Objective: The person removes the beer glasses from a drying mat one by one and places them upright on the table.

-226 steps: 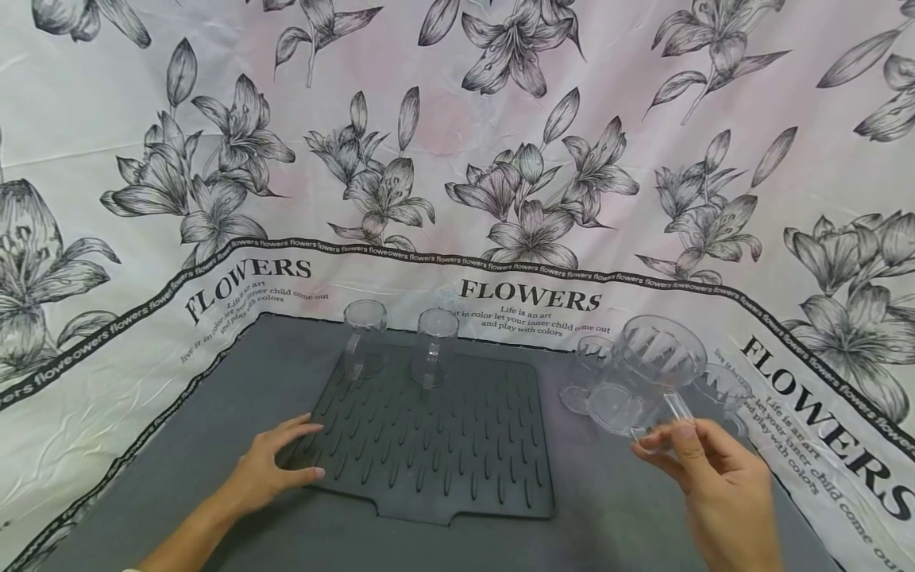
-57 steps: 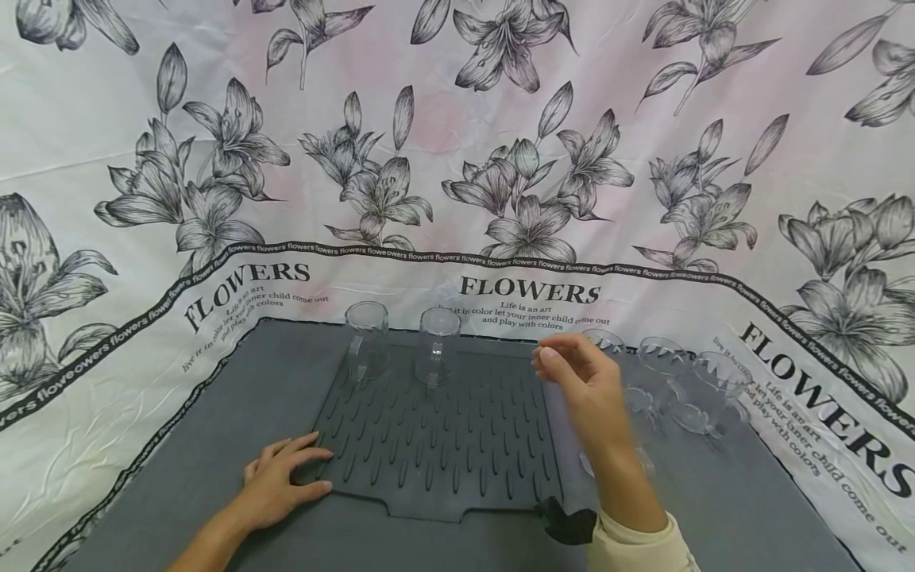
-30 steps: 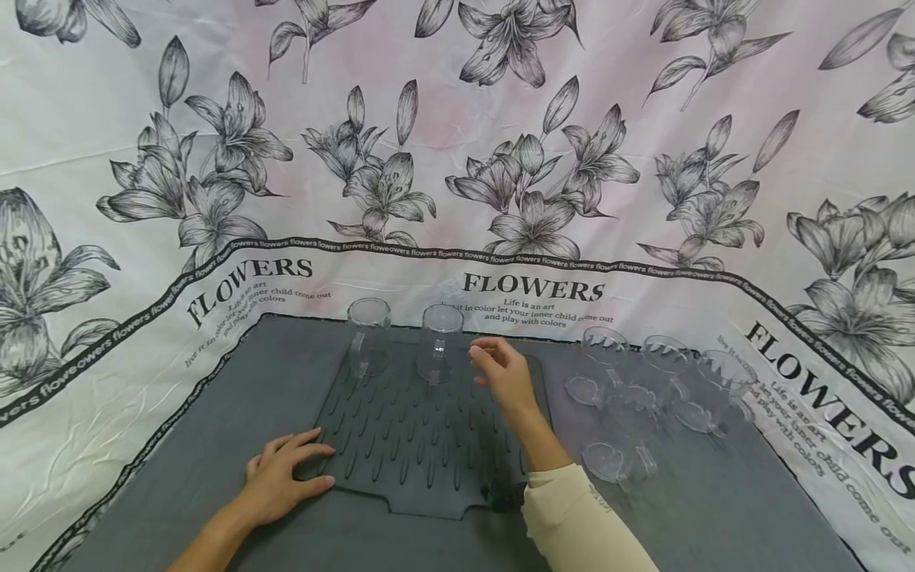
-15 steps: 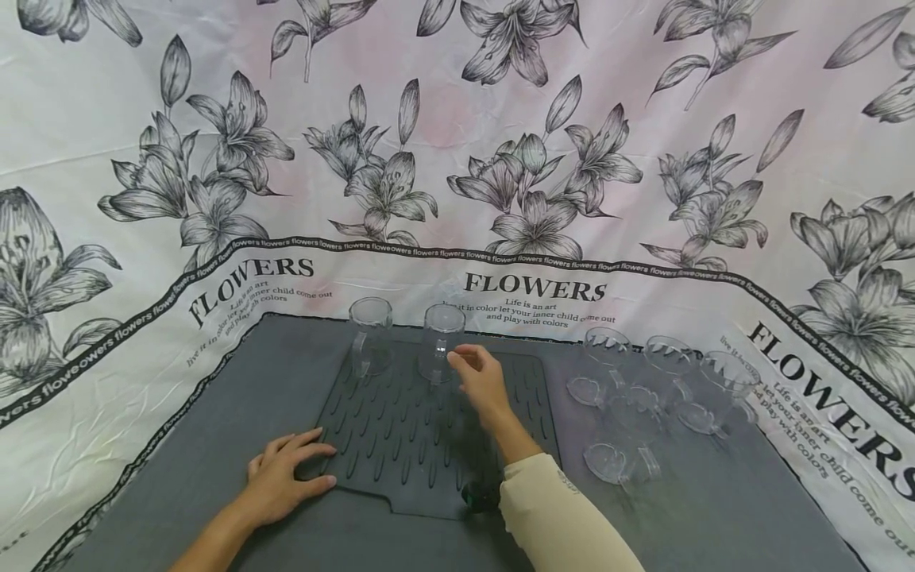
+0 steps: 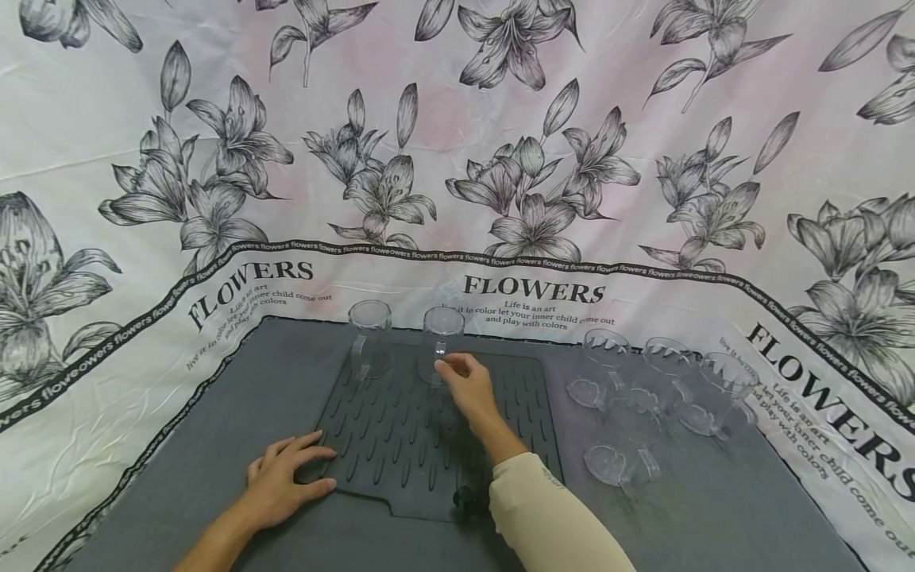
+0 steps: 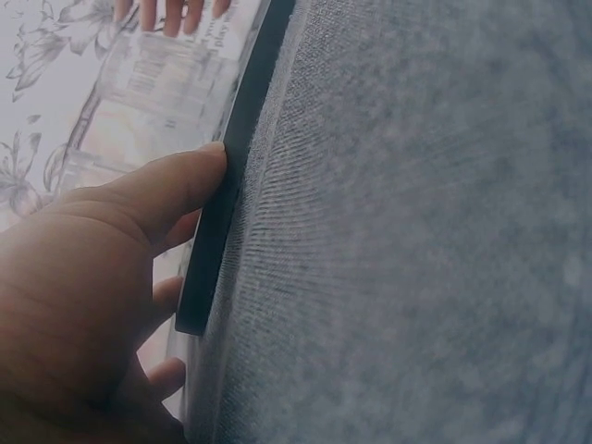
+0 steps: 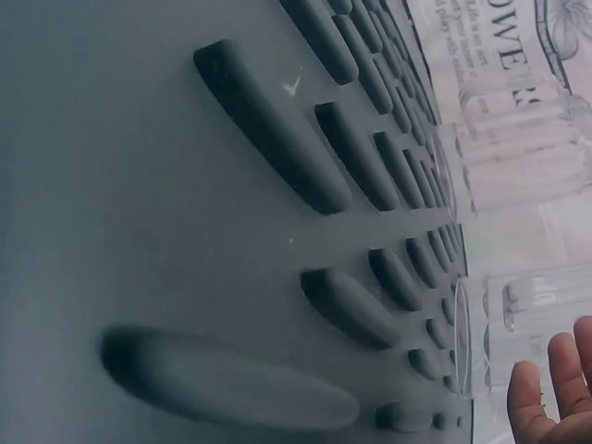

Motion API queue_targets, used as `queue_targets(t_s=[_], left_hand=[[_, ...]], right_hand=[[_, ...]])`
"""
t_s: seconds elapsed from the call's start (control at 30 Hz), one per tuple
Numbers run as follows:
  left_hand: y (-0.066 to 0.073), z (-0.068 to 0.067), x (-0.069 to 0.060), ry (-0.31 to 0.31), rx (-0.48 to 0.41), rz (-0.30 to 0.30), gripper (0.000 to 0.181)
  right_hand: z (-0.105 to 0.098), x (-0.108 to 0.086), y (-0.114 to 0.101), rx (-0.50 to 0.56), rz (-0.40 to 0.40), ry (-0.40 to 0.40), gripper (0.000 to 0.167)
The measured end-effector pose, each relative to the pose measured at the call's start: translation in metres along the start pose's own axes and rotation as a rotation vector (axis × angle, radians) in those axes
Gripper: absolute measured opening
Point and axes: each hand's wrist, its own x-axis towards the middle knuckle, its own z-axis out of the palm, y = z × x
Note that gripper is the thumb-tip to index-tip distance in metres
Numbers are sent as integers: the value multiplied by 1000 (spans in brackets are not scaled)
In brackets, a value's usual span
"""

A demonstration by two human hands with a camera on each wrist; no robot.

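A dark ridged mat [image 5: 393,445] lies on the grey table, with two clear glass mugs upright at its back edge. My right hand [image 5: 468,389] is at the handle of the right mug [image 5: 443,326], thumb and forefinger close to it; contact is not certain in the head view. In the right wrist view, fingertips [image 7: 550,388] show beside a mug [image 7: 527,310]. The left mug [image 5: 369,342] stands apart. My left hand [image 5: 282,481] rests at the mat's front left corner, fingers spread; in the left wrist view its thumb [image 6: 180,180] touches the mat's edge [image 6: 217,222].
Several clear mugs [image 5: 665,361] stand in a group on the table right of the mat, one [image 5: 608,463] nearer the front. A white floral cloth [image 5: 443,199] hangs behind the table. A small dark object [image 5: 468,502] is beside the right sleeve.
My right hand, earlier holding a clear mug at the right, has come left over the mat to the right mug's handle. That earlier mug now stands among the others. The left hand stays at the mat's corner.
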Motion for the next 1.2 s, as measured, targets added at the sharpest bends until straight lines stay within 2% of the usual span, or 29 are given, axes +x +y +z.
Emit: queue_targets(t_s=[0.4, 0.53, 0.7, 0.93, 1.2], left_hand=[[0, -1, -1, -10, -8, -10, 44], [0, -1, 0, -14, -13, -11, 44], [-1, -1, 1, -9, -8, -5, 43], [1, -2, 2, 3, -9, -1, 43], [2, -2, -1, -9, -17, -9, 43]], right_hand=[[11, 4, -2, 82, 61, -79, 41], [13, 6, 0, 77, 77, -84, 40], [16, 10, 3, 62, 87, -97, 31], [15, 12, 5, 65, 59, -114, 25], [15, 7, 13, 160, 5, -103, 16]])
